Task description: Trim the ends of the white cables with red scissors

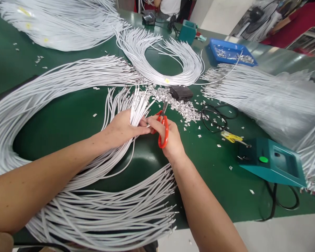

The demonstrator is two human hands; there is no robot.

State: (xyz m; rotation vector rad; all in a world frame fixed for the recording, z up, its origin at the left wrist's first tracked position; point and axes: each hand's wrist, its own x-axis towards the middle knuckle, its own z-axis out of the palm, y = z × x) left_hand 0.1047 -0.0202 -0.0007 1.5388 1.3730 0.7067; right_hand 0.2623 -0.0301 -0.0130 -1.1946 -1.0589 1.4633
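Observation:
My left hand is wrapped round a bunch of white cables, their ends sticking up above the fist. Close beside it, my right hand holds red-handled scissors, blades pointing away from me. The right fingertips meet the left ones near the cable ends; what they pinch there is too small to make out. Long white cables curve beneath my left arm, with their ends fanned out near my right forearm. Small silvery scraps lie heaped just beyond the scissors, next to a black block.
A teal device with a green button stands at the right, a yellow-handled clip tool by it. More cable bundles lie right and at the back. A blue tray contains scraps. Other people are partly visible, including a red sleeve.

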